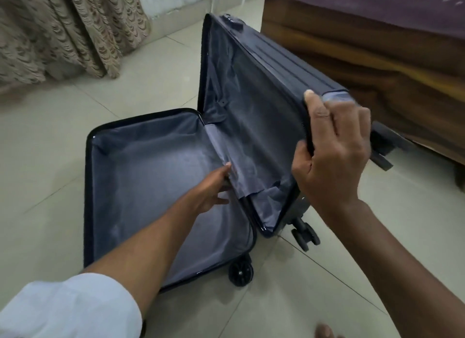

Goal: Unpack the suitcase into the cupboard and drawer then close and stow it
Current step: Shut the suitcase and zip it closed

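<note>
Navy suitcase (pixel 141 161): right hand (pixel 332 156) grips raised half; left hand (pixel 214 189) pinches lining (pixel 239 171).

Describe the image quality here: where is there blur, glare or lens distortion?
Head view: motion blur smears the right hand, the raised suitcase half and the wheel behind it; the left hand is a little sharper; small glints on the lower shell rim; wide-angle bending tilts the floor tiles; soft, even light.

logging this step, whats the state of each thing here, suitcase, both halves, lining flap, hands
suitcase: open, no contents visible
left half: flat on floor
right half: raised, nearly upright
lining flap: loose, hanging
left hand: touching flap, grip unclear
right hand: gripping raised half's edge
</note>
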